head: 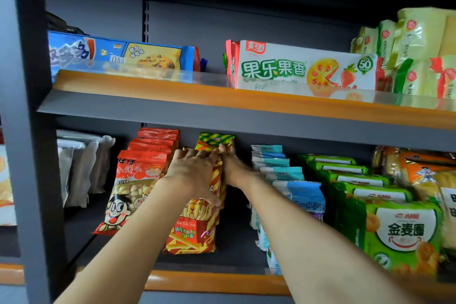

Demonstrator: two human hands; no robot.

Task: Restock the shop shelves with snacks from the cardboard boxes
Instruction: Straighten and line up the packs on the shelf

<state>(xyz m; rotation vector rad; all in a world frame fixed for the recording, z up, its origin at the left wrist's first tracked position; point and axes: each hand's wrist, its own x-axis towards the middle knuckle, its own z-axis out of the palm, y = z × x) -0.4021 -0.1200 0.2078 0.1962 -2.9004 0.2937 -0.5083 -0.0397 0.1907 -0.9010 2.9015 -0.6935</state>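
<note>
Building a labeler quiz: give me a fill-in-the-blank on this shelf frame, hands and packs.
1. Both hands, left and right, hold the row of red-and-yellow snack bags on the ____ shelf.
2. Directly left of that row stand the ____ bags with a cartoon face.
3. The long white biscuit pack lies on the ____ shelf.

Missing words: lower; red; upper

Lower shelf (222,281), L to R: pale packs (81,168) at far L, then bun-snack bags (138,180) in a front-to-back row, fry-snack bags (195,227) in the middle w/ both hands on them, left hand (195,170) just L of right hand (229,163). R of those come wafer bags (296,192), then cracker packs (399,227). Upper shelf (172,91): cookie box (123,54) at L, fruit-biscuit box (306,66) R of it, wrapped packs (414,52) at far R.
</note>
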